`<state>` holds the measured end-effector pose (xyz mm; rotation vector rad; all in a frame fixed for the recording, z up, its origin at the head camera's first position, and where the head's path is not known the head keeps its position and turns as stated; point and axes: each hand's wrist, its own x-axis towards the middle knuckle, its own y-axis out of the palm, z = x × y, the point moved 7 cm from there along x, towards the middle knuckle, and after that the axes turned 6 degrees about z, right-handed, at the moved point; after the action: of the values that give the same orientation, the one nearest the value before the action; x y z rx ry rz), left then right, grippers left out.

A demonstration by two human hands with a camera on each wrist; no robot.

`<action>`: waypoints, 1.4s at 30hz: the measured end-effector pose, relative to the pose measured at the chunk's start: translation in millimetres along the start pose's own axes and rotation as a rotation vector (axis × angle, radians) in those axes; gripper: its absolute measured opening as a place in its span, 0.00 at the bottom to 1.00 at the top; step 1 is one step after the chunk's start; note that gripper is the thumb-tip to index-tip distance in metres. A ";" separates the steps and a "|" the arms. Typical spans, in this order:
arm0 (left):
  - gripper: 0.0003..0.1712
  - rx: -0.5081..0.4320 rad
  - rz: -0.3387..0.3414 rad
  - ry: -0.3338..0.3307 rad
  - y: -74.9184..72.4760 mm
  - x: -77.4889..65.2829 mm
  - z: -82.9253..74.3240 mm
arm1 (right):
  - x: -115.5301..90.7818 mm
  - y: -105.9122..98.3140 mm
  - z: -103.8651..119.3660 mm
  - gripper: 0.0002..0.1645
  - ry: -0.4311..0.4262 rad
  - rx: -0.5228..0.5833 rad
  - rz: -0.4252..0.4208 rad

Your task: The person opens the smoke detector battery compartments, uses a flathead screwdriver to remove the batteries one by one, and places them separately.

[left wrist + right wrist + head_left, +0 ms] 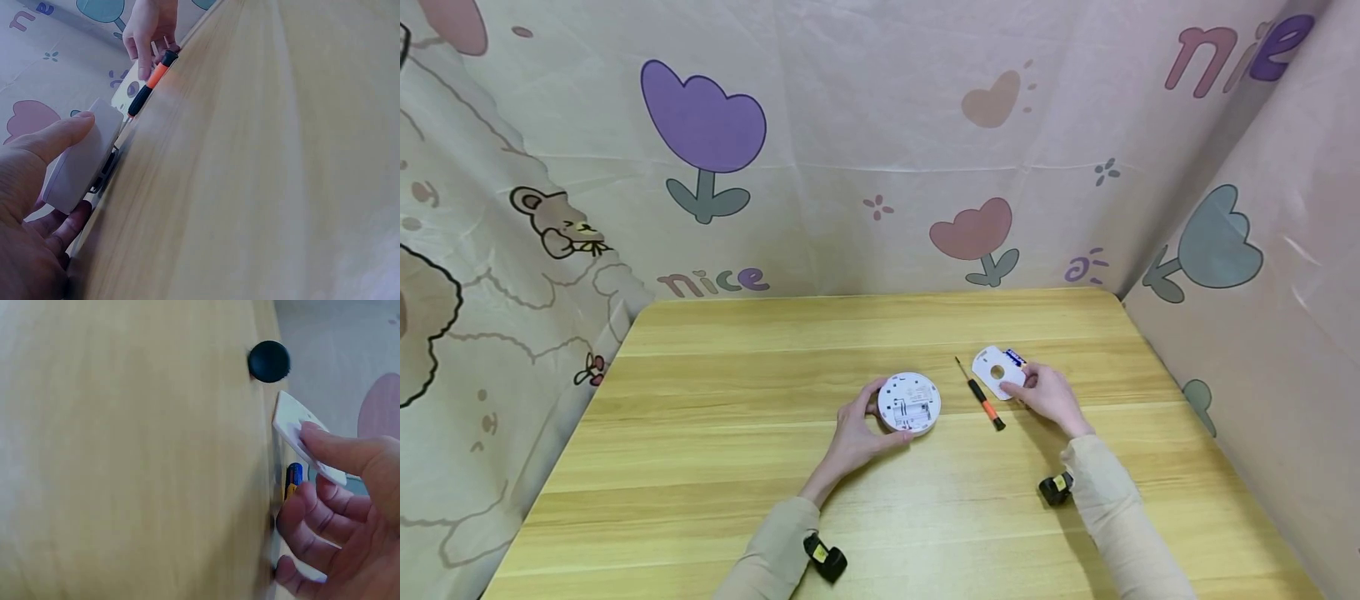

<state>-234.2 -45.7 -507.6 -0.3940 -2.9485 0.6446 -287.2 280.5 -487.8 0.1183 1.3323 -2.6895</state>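
Note:
A round white smoke alarm (909, 403) shows its back with an open battery compartment in the head view. My left hand (859, 429) grips it at the left edge, thumb along the near rim and fingers on the far side. In the left wrist view, dark parts show on the alarm's (84, 159) face towards the table. My right hand (1048, 396) pinches a white mounting plate (985, 364) with a round hole in its middle, thumb on top. Beside the plate a blue battery (1015, 357) lies close to the right fingers; its yellow part shows in the right wrist view.
Between the hands a screwdriver (985, 404) with an orange and black handle lies on the wooden table (760, 350), its tip pointing away. Printed cloth (850, 125) hangs behind the table and along both sides. Black wrist cameras (826, 558) sit at both sleeves.

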 end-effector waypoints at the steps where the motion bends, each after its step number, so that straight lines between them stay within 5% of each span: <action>1: 0.58 -0.001 0.001 -0.001 0.1 -0.1 -0.3 | 0.1 -0.2 -0.9 0.19 -0.007 0.062 0.007; 7: 0.58 0.002 -0.004 0.005 0.4 0.9 0.7 | -1.9 -1.8 -8.7 0.15 0.048 0.489 0.037; 15: 0.58 -0.001 0.000 -0.003 0.0 1.6 1.1 | -3.0 -4.4 -6.6 0.15 0.044 0.750 -0.007; 21: 0.56 -0.010 0.012 -0.008 -0.5 2.4 0.0 | -3.5 -1.4 -0.4 0.25 0.033 0.833 0.051; 28: 0.43 -0.035 0.016 -0.032 -1.8 3.3 0.6 | -6.1 4.7 12.7 0.32 -0.009 0.869 0.157; 33: 0.33 -0.087 -0.028 0.005 -6.9 3.6 1.1 | -6.3 11.0 23.6 0.32 -0.049 0.886 0.197; 42: 0.19 -0.180 -0.084 -0.075 -24.8 5.7 4.7 | -7.3 29.2 50.4 0.25 -0.115 0.819 0.307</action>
<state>-246.1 -67.7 -501.1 -0.2642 -3.0857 0.3948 -275.8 223.5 -479.3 0.2202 0.1010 -2.7195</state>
